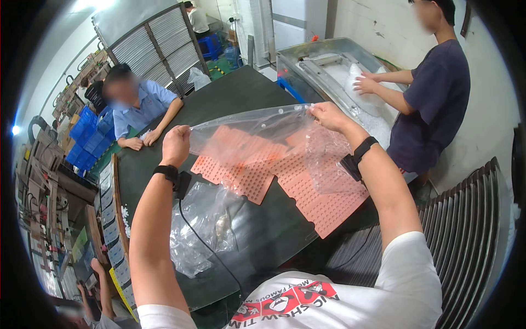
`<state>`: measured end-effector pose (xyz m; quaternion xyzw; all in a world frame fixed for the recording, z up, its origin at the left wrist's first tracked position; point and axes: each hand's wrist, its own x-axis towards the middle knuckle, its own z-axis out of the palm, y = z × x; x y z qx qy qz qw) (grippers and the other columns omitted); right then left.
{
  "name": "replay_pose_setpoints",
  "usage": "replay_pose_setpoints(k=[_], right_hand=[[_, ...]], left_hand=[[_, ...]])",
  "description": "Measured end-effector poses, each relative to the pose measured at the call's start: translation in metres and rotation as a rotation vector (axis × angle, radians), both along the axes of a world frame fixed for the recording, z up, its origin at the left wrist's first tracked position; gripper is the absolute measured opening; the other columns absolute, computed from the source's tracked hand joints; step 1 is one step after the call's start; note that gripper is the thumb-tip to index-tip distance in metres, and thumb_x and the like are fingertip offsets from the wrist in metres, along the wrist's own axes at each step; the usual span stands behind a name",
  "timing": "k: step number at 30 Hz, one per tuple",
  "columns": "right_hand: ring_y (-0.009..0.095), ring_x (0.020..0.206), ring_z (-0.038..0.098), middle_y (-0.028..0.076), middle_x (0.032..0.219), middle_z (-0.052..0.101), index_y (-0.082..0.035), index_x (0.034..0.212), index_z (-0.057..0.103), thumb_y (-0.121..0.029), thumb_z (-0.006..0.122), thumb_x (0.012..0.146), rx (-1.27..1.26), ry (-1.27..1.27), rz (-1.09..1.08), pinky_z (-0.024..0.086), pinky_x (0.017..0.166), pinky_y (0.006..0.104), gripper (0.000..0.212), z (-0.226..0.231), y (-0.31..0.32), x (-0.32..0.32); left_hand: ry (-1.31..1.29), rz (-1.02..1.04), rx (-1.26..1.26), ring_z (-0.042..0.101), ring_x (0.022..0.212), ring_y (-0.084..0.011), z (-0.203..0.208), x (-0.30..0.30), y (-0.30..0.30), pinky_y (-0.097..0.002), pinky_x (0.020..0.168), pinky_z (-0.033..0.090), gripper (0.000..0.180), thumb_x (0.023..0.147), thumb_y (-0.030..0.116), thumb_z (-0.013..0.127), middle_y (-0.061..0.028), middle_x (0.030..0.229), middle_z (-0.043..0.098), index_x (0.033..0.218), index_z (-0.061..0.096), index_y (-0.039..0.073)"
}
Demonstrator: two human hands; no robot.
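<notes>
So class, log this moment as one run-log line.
left hand: grips plastic bag | right hand: grips bag | under bag: orange mats on table

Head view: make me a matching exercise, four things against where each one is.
Things:
1. clear plastic bag
2. orange studded mats
3. crumpled plastic bags
4. blue crates

Places:
A. stacked at the far left, behind the seated person
B. lying on the dark table, under the held bag
C. stretched between the left hand and right hand
D. heaped on the table beside the left forearm

Pairs: 1-C, 2-B, 3-D, 4-A
</notes>
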<state>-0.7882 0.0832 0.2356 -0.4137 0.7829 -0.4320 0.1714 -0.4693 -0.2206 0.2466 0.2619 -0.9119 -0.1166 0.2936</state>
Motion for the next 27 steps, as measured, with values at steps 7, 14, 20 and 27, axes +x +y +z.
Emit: replay_pose_setpoints(k=[7,14,20,27], right_hand=[[0.014,0.06,0.052,0.004,0.064,0.059,0.001,0.076,0.062,-0.023,0.058,0.082,-0.027,0.226,0.014,0.043,0.059,0.0291,0.026,-0.006,0.008,-0.015],[0.009,0.057,0.052,0.002,0.064,0.06,-0.003,0.076,0.066,-0.018,0.064,0.078,-0.241,0.036,-0.132,0.043,0.054,0.026,0.015,0.021,0.014,-0.003],[0.019,0.062,0.056,0.009,0.068,0.062,-0.002,0.078,0.066,-0.023,0.059,0.079,-0.319,0.249,-0.126,0.045,0.063,0.0314,0.022,0.02,0.011,-0.014],[0.025,0.066,0.059,0.011,0.072,0.062,-0.003,0.076,0.066,-0.014,0.062,0.075,-0.281,0.429,-0.177,0.046,0.063,0.0332,0.013,0.042,0.008,-0.01]], left_hand=[[-0.048,-0.122,-0.113,0.06,0.071,-0.0286,0.004,-0.004,0.005,-0.0341,0.064,0.045,0.009,0.076,0.006,0.06,-0.0161,0.072,0.059,0.073,0.059,-0.003],[0.048,0.016,0.119,0.055,0.057,-0.024,0.005,-0.008,0.014,-0.0319,0.055,0.043,0.014,0.062,0.005,0.07,-0.0133,0.063,0.057,0.063,0.057,0.0],[0.06,-0.103,0.265,0.048,0.05,-0.0144,-0.002,-0.013,0.002,-0.0288,0.049,0.04,0.014,0.069,0.005,0.067,-0.0116,0.055,0.053,0.064,0.056,-0.002],[0.081,-0.116,0.102,0.062,0.068,-0.0282,-0.001,-0.019,0.008,-0.0317,0.064,0.048,0.012,0.078,0.005,0.053,-0.0178,0.074,0.062,0.078,0.064,-0.001]])
